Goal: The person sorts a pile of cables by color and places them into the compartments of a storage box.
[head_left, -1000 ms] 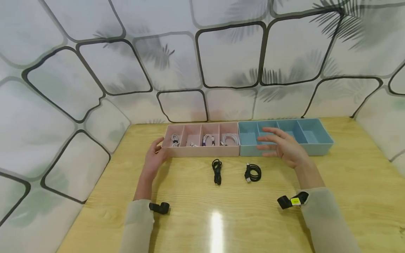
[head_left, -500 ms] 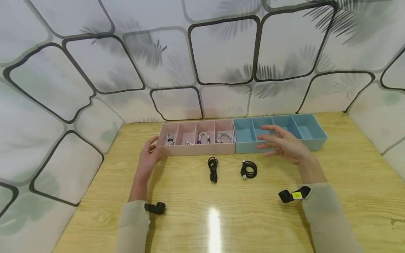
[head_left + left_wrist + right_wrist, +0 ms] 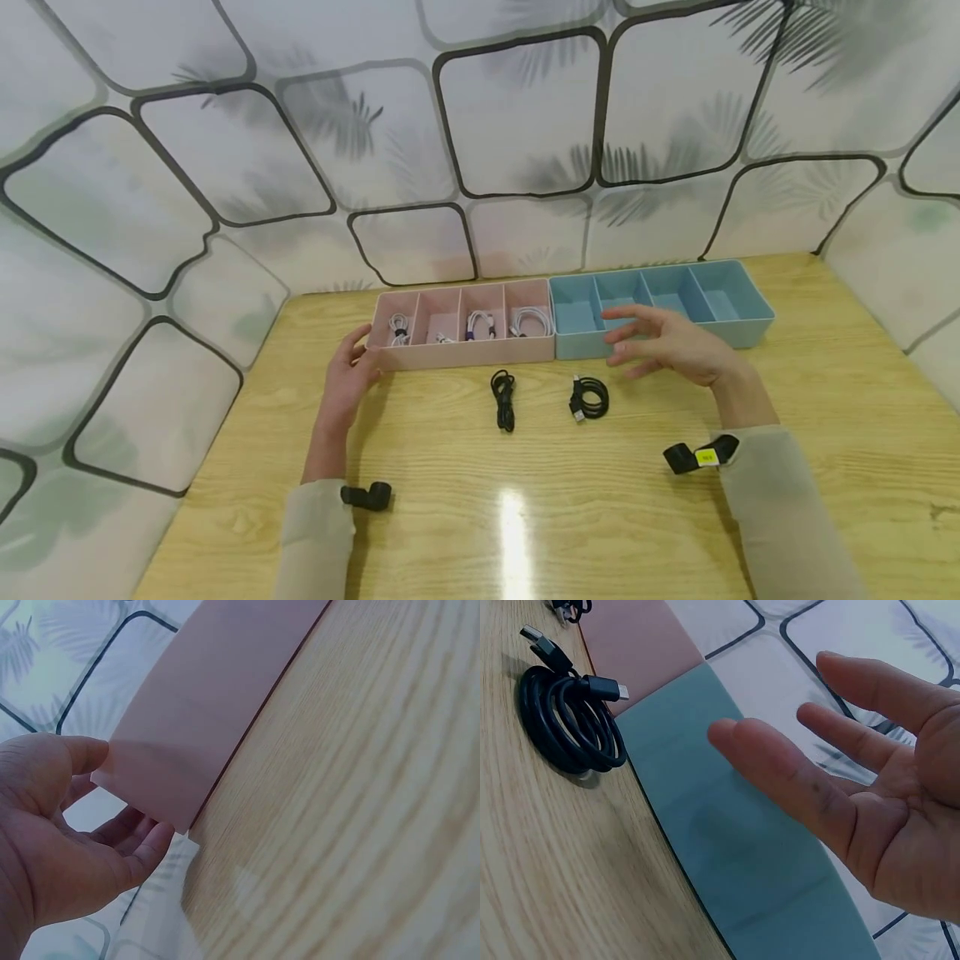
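My left hand [image 3: 351, 375] rests at the left end of a pink compartment box [image 3: 465, 357], with relaxed fingers touching its corner in the left wrist view. Coiled white cables lie in the pink box, among them one white cable [image 3: 531, 322] in the right compartment. Butted against it stands a blue compartment box [image 3: 667, 337]. Over the blue box's front hovers my right hand [image 3: 667, 343], its fingers spread and holding nothing. On the table in front lie a bundled black cable [image 3: 503, 402] and a coiled black USB cable [image 3: 570, 724].
The wooden table [image 3: 435, 467] reaches back to a patterned wall [image 3: 525, 125] behind both boxes. Another stretch of the wall rises along the table's left edge. A bright light reflection lies on the tabletop toward the front.
The head view has shifted slightly, so the boxes and cables appear further left. My right hand's fingers have drawn a little closer together. The left hand has stayed at the pink box's end.
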A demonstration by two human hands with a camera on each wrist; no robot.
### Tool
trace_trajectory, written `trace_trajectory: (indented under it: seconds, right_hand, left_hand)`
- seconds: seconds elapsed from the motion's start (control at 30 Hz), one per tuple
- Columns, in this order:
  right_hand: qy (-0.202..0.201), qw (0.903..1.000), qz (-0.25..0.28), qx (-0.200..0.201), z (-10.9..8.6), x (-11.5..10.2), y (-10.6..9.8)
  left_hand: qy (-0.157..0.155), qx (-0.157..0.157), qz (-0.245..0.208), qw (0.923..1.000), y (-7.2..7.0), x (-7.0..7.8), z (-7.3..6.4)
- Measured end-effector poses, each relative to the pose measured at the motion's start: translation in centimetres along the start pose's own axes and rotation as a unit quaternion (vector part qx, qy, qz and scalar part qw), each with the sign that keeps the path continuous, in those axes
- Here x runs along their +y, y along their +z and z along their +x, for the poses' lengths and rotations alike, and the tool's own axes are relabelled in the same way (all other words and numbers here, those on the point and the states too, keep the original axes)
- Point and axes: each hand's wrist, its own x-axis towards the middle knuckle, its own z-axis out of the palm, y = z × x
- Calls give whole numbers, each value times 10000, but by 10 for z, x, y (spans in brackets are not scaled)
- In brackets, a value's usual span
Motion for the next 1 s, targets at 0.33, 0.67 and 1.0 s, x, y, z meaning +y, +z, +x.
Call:
trace_trajectory:
  seconds: [0.33,0.67,1.0]
  right_hand:
    - [276,9979,-554,-175,2,6,7]
    - [558,9927,-1032,-284,8,7,13]
    - [599,9873,-1392,-468,13,11,21]
  left_hand:
    - [79,-12,48,10000,1,3,1]
    - [-22,14,129,9999,-1,1,-2]
    - [-24,-80,-127,9999,-2,-1,0]
